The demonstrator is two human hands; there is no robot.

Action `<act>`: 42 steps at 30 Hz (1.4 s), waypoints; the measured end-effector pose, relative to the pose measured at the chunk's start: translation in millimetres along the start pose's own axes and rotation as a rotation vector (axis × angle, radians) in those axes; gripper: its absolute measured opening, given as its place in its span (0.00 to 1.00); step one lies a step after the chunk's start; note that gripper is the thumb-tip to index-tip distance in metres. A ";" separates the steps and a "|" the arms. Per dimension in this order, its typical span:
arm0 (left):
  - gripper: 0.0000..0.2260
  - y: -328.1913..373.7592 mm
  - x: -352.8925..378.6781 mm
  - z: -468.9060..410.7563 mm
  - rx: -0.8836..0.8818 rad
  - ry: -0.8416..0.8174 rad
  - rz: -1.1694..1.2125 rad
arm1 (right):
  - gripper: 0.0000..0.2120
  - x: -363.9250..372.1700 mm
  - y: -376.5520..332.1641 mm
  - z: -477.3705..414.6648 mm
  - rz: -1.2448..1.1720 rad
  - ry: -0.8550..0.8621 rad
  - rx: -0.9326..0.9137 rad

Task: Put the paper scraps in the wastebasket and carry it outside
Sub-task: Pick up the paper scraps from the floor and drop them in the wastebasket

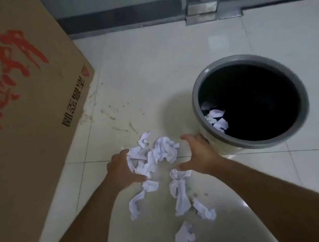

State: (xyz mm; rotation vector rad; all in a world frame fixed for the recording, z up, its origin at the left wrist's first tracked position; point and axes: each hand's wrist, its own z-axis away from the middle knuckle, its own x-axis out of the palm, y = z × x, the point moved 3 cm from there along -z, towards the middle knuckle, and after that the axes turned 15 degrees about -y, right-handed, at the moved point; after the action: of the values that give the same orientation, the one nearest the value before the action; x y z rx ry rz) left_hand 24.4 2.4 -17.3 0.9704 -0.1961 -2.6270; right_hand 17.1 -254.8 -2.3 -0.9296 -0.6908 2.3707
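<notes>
Paper scraps (155,156) between both hands' fingers (left (123,170) touching)

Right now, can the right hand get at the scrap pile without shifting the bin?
Probably yes. The right hand is open just right of the scrap pile, with bare floor between. The bin stands behind it, off that path. The left hand already touches the pile's far side.
</notes>
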 end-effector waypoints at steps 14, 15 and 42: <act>0.64 -33.7 29.8 -86.2 -0.116 -0.138 -0.111 | 0.55 41.4 21.8 -104.7 0.040 -0.019 0.064; 0.63 -29.9 33.1 -88.9 -0.081 -0.103 -0.070 | 0.55 46.6 19.4 -108.4 0.047 -0.032 0.064; 0.13 118.9 -116.3 54.7 0.441 0.479 0.226 | 0.30 -87.7 -133.7 2.4 0.141 0.221 -0.439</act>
State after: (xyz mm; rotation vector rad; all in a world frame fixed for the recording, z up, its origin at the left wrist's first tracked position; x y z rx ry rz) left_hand 102.5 -67.0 123.3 1.5813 -0.7343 -2.1094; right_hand 106.6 -208.6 122.0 -1.4410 -1.1111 2.2241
